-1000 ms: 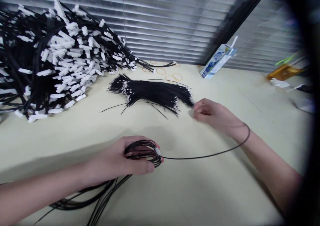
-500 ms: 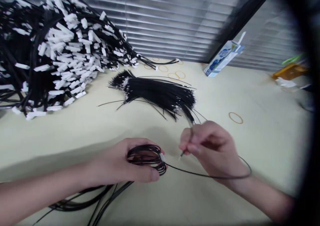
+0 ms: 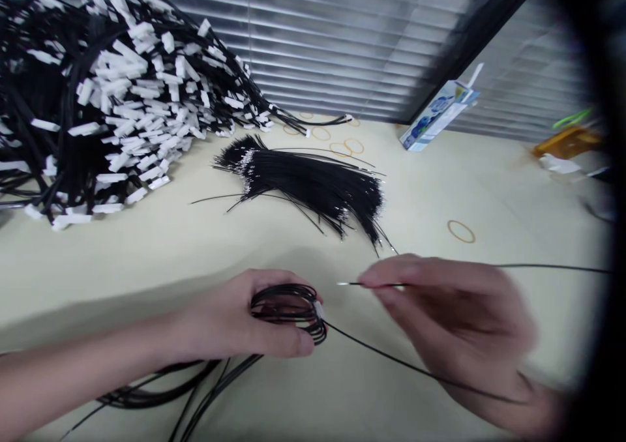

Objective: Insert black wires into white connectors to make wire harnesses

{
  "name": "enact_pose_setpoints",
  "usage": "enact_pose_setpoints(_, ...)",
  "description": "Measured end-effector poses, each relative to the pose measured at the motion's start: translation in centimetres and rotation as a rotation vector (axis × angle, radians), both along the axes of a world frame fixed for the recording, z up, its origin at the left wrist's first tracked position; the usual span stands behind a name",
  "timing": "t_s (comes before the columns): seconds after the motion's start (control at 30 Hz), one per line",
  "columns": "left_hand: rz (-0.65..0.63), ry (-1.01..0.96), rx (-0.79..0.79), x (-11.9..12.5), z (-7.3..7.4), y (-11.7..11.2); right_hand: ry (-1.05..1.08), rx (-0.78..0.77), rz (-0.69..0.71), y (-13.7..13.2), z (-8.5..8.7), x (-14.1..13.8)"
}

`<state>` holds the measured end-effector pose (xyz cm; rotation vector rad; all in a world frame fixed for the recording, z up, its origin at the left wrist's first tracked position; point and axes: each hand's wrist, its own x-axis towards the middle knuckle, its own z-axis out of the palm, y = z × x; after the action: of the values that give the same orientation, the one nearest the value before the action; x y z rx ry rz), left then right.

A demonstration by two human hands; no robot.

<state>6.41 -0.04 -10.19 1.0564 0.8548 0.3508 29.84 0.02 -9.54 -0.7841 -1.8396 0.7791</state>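
My left hand (image 3: 264,321) is wrapped round a bundle of looped black wires (image 3: 286,298), with a small white connector (image 3: 319,309) at its right end. One wire (image 3: 381,352) runs from that connector to the right, under my right wrist. Above and to the right, my right hand (image 3: 450,305) pinches a thin black wire (image 3: 353,283) between thumb and fingertips. Its bare metal tip points left towards the connector, apart from it. More black wires (image 3: 161,399) trail below my left forearm. Beyond both hands lies a bundle of cut black wires (image 3: 313,178) with metal tips.
A big heap of black cables with white connectors (image 3: 141,103) fills the back left. Several rubber bands (image 3: 461,231) lie about the table (image 3: 411,204). A blue and white carton (image 3: 437,116) stands by the blinds (image 3: 332,31); an orange object (image 3: 567,142) is at far right.
My right hand has moved right and turned, so the pinched wire's tip now points left, and its length stretches off to the right. My left hand stays nearly still.
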Motion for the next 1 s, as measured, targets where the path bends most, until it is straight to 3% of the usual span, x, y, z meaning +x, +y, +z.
enact_pose_setpoints(0.1, 0.004, 0.001, -0.007, 0.01, 0.13, 0.08, -0.120, 0.013, 0.070, 0.47, -0.57, -1.36)
enact_pose_setpoints(0.23, 0.012, -0.015, -0.019, 0.02, 0.21, -0.03, -0.140, -0.075, 0.206, 0.21, -0.99, -0.99)
enact_pose_setpoints(0.37, 0.020, -0.012, -0.026, 0.04, 0.14, -0.11, -0.168, -0.077, 0.254, 0.22, -0.80, -0.64)
enact_pose_setpoints(1.0, -0.017, 0.046, 0.025, 0.04, 0.12, 0.09, -0.276, 0.024, 0.229, 0.77, -0.10, -1.26)
